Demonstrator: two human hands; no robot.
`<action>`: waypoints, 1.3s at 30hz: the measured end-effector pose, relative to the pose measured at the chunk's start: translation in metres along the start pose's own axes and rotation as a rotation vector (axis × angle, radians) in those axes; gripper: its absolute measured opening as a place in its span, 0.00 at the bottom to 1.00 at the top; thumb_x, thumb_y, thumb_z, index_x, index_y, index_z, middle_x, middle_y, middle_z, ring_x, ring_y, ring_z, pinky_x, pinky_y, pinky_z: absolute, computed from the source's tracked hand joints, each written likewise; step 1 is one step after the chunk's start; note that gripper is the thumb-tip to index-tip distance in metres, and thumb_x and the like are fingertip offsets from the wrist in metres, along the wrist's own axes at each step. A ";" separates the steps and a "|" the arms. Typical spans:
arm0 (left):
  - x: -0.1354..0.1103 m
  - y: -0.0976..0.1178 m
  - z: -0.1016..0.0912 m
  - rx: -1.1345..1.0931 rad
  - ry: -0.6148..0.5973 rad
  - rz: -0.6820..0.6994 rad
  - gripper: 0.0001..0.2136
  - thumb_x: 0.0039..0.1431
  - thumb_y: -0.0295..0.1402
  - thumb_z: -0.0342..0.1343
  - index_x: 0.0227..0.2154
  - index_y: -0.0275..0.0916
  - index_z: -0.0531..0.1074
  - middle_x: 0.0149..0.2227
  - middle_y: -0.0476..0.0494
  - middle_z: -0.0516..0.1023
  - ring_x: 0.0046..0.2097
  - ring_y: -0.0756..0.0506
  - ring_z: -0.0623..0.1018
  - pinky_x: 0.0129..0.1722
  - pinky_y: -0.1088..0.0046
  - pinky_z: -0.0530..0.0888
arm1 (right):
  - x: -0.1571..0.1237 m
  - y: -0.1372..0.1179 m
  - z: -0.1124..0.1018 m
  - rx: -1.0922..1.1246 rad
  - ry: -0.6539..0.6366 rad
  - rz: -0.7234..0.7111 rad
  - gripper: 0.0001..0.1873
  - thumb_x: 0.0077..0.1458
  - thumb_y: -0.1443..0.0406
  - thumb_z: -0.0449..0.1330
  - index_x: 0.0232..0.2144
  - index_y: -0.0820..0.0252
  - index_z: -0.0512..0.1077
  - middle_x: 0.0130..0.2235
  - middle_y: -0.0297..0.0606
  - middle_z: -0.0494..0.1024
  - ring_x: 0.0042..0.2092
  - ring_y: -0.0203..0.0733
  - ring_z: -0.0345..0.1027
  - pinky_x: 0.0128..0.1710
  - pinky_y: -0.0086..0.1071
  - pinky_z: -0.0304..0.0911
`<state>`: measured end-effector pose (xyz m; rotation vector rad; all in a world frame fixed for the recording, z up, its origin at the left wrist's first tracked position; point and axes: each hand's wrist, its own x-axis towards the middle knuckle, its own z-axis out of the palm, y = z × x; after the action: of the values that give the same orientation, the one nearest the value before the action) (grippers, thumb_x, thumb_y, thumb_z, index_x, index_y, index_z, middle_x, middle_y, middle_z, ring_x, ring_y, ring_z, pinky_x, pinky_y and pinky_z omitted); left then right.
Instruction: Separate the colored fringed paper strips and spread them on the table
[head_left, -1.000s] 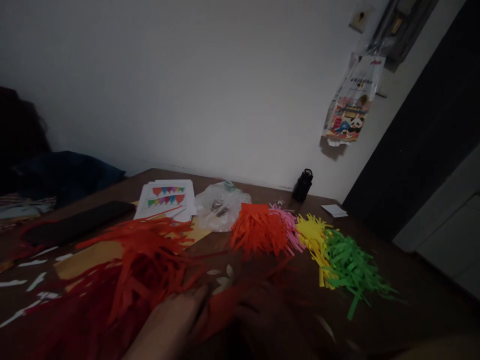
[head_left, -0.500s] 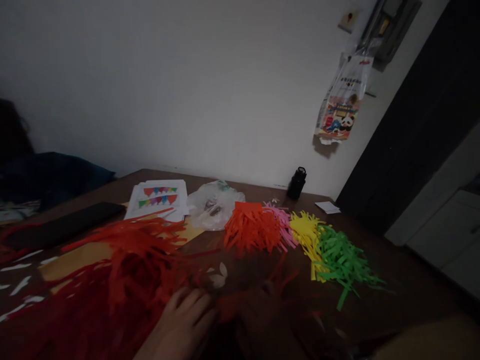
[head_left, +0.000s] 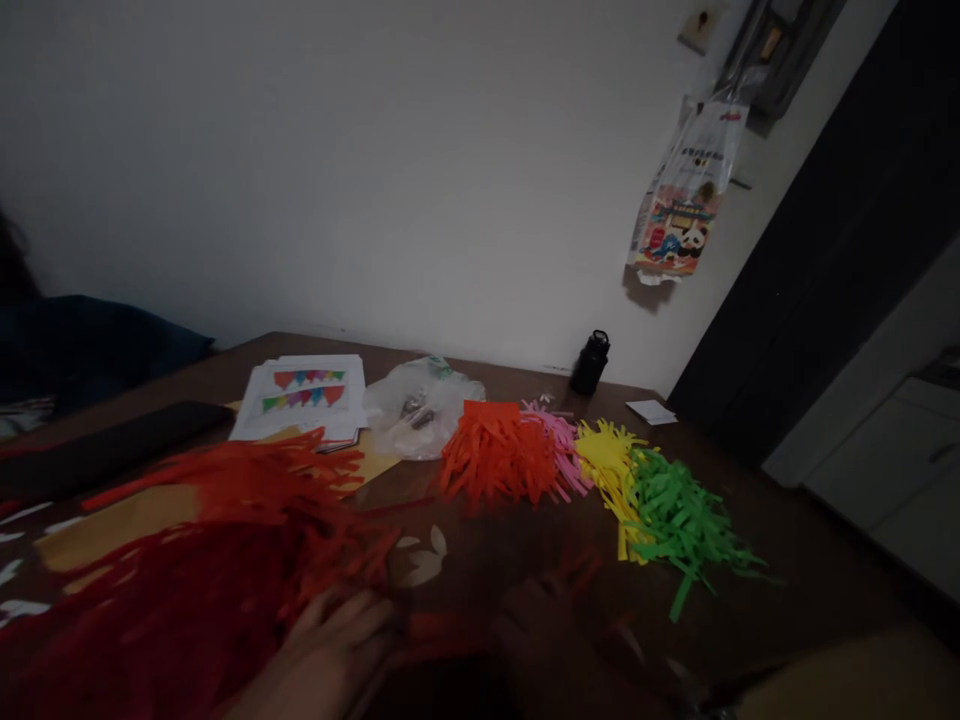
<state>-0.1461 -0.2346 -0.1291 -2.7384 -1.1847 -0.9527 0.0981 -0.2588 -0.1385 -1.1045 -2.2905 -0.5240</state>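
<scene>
- Four small heaps of cut paper strips lie in a row across the far half of the dark brown wooden table point(head_left: 787, 560): an orange heap point(head_left: 495, 455), a thin pink heap point(head_left: 559, 440), a yellow heap point(head_left: 607, 460) and a green heap point(head_left: 675, 515), each touching or overlapping the next.
- A much larger mass of red paper strips point(head_left: 210, 560) covers the near left of the table, lying over a yellow-brown sheet point(head_left: 82, 520).
- The left hand point(head_left: 330, 650) rests at the near edge of the red strips, fingers loosely spread and lying flat; the view is dim and blurred, so I cannot tell whether it pinches any strip.
- The right hand point(head_left: 540, 640) sits just right of it, in deep shadow over a red piece; how its fingers stand cannot be told.
- A few pale paper scraps point(head_left: 420, 560) lie between the red mass and the orange heap.
- Behind, near the wall, are white printed sheets with coloured flag rows point(head_left: 300, 395), a crumpled clear plastic bag point(head_left: 420, 405), a small black bottle point(head_left: 589, 362) and a white card point(head_left: 651, 411).
- A flat black object point(head_left: 112, 445) lies at the left edge.
- The wall point(head_left: 375, 170) is plain white; a printed plastic bag point(head_left: 686, 200) hangs on it beside a dark doorway point(head_left: 840, 250).
</scene>
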 end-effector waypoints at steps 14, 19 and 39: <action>0.016 0.001 0.014 0.217 -0.198 -0.148 0.14 0.58 0.24 0.47 0.36 0.41 0.78 0.43 0.40 0.81 0.45 0.38 0.78 0.41 0.60 0.67 | 0.011 -0.010 0.000 -0.212 0.075 0.344 0.08 0.51 0.75 0.57 0.29 0.58 0.72 0.31 0.41 0.75 0.35 0.49 0.65 0.41 0.46 0.55; 0.011 -0.004 0.021 0.234 -0.185 -0.172 0.12 0.58 0.24 0.47 0.33 0.39 0.76 0.39 0.39 0.82 0.42 0.38 0.79 0.41 0.59 0.66 | 0.025 -0.026 0.002 0.111 0.235 0.068 0.12 0.63 0.68 0.53 0.27 0.58 0.69 0.29 0.34 0.73 0.33 0.40 0.64 0.40 0.38 0.54; 0.011 -0.002 0.015 -0.133 0.143 0.136 0.08 0.55 0.28 0.50 0.30 0.46 0.74 0.36 0.52 0.79 0.44 0.44 0.74 0.64 0.54 0.49 | 0.026 -0.030 0.009 0.180 0.140 0.128 0.08 0.58 0.70 0.56 0.26 0.59 0.66 0.28 0.32 0.73 0.32 0.40 0.64 0.42 0.37 0.50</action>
<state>-0.1336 -0.2224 -0.1363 -2.7510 -0.9325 -1.2268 0.0574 -0.2563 -0.1329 -1.0818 -2.0851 -0.3269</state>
